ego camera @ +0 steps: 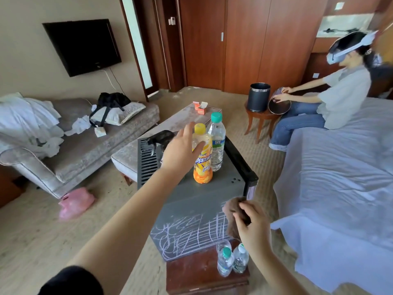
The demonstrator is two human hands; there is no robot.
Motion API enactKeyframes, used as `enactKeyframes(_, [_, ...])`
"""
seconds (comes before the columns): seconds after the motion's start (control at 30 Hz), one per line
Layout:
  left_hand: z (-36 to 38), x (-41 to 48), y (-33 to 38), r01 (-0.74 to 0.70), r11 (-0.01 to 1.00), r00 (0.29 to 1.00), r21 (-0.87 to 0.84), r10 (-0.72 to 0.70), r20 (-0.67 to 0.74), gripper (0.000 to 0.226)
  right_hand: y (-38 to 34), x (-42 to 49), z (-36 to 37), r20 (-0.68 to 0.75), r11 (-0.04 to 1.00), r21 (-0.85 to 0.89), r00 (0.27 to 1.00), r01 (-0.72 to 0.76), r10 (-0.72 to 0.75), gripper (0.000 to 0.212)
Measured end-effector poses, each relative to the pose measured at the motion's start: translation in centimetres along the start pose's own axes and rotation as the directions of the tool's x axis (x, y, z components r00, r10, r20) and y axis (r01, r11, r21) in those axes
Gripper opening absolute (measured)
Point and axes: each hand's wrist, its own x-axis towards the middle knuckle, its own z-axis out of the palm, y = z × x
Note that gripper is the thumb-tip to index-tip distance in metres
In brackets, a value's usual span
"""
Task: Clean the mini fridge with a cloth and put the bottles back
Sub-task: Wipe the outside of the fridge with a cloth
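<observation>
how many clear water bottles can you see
3 water bottles: one on the fridge top beside the orange bottle, two on the wooden stand; a clear vessel behind those may be another.

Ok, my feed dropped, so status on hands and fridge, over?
Left hand open, reaching at orange bottle on mini fridge. Right hand grips cloth by fridge's top edge. Chalk scribbles not yet wiped; water bottle also on top.

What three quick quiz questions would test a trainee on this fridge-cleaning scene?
1. True or false: the right hand grips a brown cloth.
2. The orange drink bottle has a cap that is: A yellow, B green, C red.
3. Fill in: the left hand is stretched out at that bottle, which stands on the ___.
Key: 1 true; 2 A; 3 mini fridge.
</observation>
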Motion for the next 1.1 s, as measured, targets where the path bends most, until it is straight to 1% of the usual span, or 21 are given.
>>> enactKeyframes(0.07, [0.3,-3.8,-2.0,-0.047,0.994,0.995,-0.096,0.039,-0.087,0.034,-0.6,-0.2,1.1,0.029,1.0,0.023,1.0,0.006,-0.007,0.029])
enactKeyframes(0.1, [0.6,-6.0,-3.3,-0.052,0.992,0.994,-0.114,0.04,-0.102,0.026,-1.0,-0.4,1.8,0.044,1.0,0.026,0.999,0.017,-0.018,0.029])
enactKeyframes(0.17, [1.4,-10.1,-7.0,-0.007,0.995,0.998,-0.097,0.0,-0.068,0.014,-1.8,-0.8,3.5,0.058,0.997,0.04,0.996,0.061,-0.064,0.025])
enactKeyframes(0.2, [2.0,-11.8,-9.3,0.024,0.997,0.998,-0.075,-0.027,-0.05,0.011,-2.1,-1.0,4.6,0.054,0.993,0.049,0.993,0.104,-0.107,0.023])
enactKeyframes(0.27, [3.2,-14.4,-13.9,0.071,0.997,0.997,-0.031,-0.072,-0.028,0.014,-2.6,-1.3,7.2,0.062,0.975,0.068,0.974,0.214,-0.218,0.023])
enactKeyframes(0.33, [4.3,-16.2,-17.5,0.066,0.997,0.997,-0.04,-0.067,-0.033,0.016,-2.9,-1.4,10.4,0.034,0.941,0.076,0.943,0.329,-0.332,0.024])
enactKeyframes(0.4, [5.2,-17.4,-19.5,0.001,0.997,0.999,-0.078,-0.004,-0.044,0.015,-3.4,-1.4,13.9,-0.054,0.904,0.067,0.907,0.422,-0.419,0.024])
enactKeyframes(0.47, [6.3,-17.9,-20.7,-0.074,0.991,0.994,-0.116,0.064,-0.085,0.02,-3.9,-1.3,17.5,-0.153,0.861,0.06,0.857,0.506,-0.493,0.027])
enactKeyframes(0.57, [7.8,-17.9,-22.2,-0.157,0.961,0.971,-0.229,0.107,-0.216,0.026,-3.8,-2.0,22.6,-0.211,0.784,-0.055,0.76,0.618,-0.614,0.035])
enactKeyframes(0.67, [9.7,-17.7,-23.1,-0.239,0.92,0.929,-0.31,0.124,-0.349,0.03,-2.5,-3.2,26.3,-0.288,0.735,-0.141,0.683,0.663,-0.671,0.03])
enactKeyframes(0.7, [10.2,-17.5,-23.3,-0.262,0.899,0.92,-0.352,0.123,-0.371,0.03,-1.8,-3.7,27.4,-0.296,0.7,-0.163,0.642,0.696,-0.707,0.028])
enactKeyframes(0.73, [10.5,-17.3,-23.6,-0.284,0.871,0.916,-0.402,0.122,-0.383,0.03,-1.1,-4.4,28.6,-0.279,0.639,-0.191,0.583,0.745,-0.763,0.029])
enactKeyframes(0.8, [10.7,-16.8,-24.2,-0.332,0.819,0.91,-0.468,0.148,-0.388,0.031,0.5,-5.8,31.0,-0.188,0.472,-0.248,0.436,0.846,-0.88,0.034])
enactKeyframes(0.83, [10.6,-16.6,-24.4,-0.352,0.806,0.909,-0.475,0.172,-0.381,0.033,1.4,-6.7,32.2,-0.128,0.396,-0.275,0.374,0.876,-0.918,0.036])
enactKeyframes(0.9, [10.7,-16.5,-25.0,-0.389,0.792,0.898,-0.47,0.212,-0.385,0.038,3.4,-8.7,34.1,0.013,0.25,-0.312,0.268,0.916,-0.963,0.037])
enactKeyframes(0.93, [10.9,-16.6,-25.1,-0.399,0.777,0.895,-0.487,0.214,-0.392,0.04,4.3,-9.3,34.4,0.083,0.179,-0.326,0.217,0.928,-0.973,0.037])
enactKeyframes(0.97, [11.2,-16.6,-25.3,-0.399,0.755,0.896,-0.521,0.2,-0.397,0.041,4.9,-9.4,34.5,0.132,0.128,-0.334,0.181,0.934,-0.975,0.038])
enactKeyframes(1.0, [11.6,-16.6,-25.5,-0.397,0.732,0.897,-0.553,0.181,-0.404,0.041,5.0,-9.1,34.1,0.141,0.113,-0.337,0.168,0.935,-0.976,0.038])
enactKeyframes(1.03, [12.0,-16.6,-25.7,-0.395,0.71,0.898,-0.583,0.165,-0.408,0.043,4.6,-8.5,33.4,0.098,0.144,-0.34,0.187,0.929,-0.978,0.037])
enactKeyframes(1.07, [12.3,-16.5,-25.9,-0.393,0.686,0.901,-0.613,0.154,-0.405,0.047,3.4,-7.5,32.5,0.006,0.218,-0.343,0.234,0.914,-0.972,0.036])
enactKeyframes(1.1, [12.4,-16.3,-26.1,-0.382,0.656,0.911,-0.651,0.147,-0.387,0.051,1.8,-6.4,31.6,-0.108,0.318,-0.338,0.299,0.886,-0.948,0.035])
